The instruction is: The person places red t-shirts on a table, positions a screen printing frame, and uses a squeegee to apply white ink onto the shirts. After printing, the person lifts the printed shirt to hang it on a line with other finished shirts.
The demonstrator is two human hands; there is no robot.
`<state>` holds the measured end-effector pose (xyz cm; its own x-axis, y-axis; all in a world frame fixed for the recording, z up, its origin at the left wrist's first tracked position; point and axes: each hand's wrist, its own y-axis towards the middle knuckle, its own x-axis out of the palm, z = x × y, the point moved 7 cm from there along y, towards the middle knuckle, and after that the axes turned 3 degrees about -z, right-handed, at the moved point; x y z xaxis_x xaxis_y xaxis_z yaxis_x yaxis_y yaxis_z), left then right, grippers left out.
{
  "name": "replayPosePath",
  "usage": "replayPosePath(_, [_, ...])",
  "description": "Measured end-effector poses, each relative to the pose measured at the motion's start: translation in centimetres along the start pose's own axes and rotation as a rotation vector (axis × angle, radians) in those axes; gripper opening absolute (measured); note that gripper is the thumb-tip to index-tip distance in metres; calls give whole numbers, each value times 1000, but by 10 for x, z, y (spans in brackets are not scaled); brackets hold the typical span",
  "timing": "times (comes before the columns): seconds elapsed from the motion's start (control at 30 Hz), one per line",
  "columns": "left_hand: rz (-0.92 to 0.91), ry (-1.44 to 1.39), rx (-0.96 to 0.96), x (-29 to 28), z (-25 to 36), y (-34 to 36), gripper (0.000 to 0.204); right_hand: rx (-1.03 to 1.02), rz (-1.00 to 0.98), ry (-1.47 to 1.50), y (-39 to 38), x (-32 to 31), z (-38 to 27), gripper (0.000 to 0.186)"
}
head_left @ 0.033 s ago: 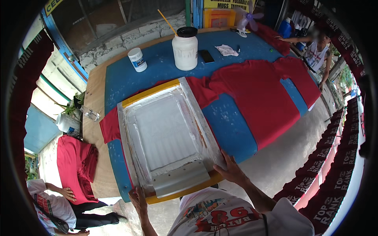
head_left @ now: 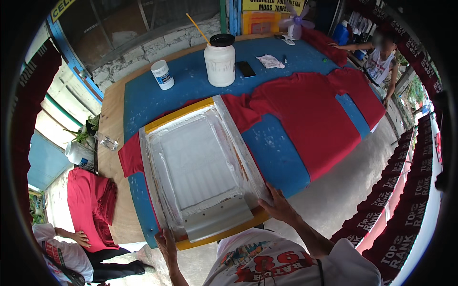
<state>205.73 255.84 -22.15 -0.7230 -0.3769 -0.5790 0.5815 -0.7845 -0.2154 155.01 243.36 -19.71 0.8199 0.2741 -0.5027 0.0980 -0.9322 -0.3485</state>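
Observation:
A screen printing frame (head_left: 255, 167) with white, stained sides and yellow end strips lies over a red shirt (head_left: 130, 157) on the blue-topped table. Inside its border is a pale mesh (head_left: 195, 155), and a grey metal plate (head_left: 218, 223) spans the end nearest me. My left hand (head_left: 167, 245) grips the frame's near left corner. At the near right corner, my right hand (head_left: 279, 208) has its fingers around the outer side and its thumb along the near edge. Most of the red shirt under the frame is hidden.
More red shirts (head_left: 305, 119) lie spread to the right. A large white jar (head_left: 220, 66) with a stick, a small white tub (head_left: 162, 75), a phone (head_left: 246, 69) and a fan (head_left: 296, 23) stand or lie farther back. People are at both sides; folded red cloth (head_left: 90, 205) is left.
The whole view has shifted very slightly. My hands and the screen printing frame keep the same places relative to each other and the table.

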Motion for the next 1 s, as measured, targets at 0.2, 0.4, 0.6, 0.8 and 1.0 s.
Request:
replayPosePath(0.2, [-177,-95,-196,-9,4,23,69,-143,130,137,4,-18,-23,38])
replayPosePath(0.4, [-417,-349,-79,-41,21,32,82,-150,164,214,-6,-38,-60,37])
replayPosePath(0.6, [-201,-434,-86,-49,-61,63,68,-207,150,288,0,-61,-67,41])
replayPosePath(0.8, [-235,-301,111,-28,7,0,70,-110,165,377,-36,-124,-21,47])
replayPosePath(1.0, [-228,-191,55,104,173,-144,69,-159,231,409,-80,-253,81,53])
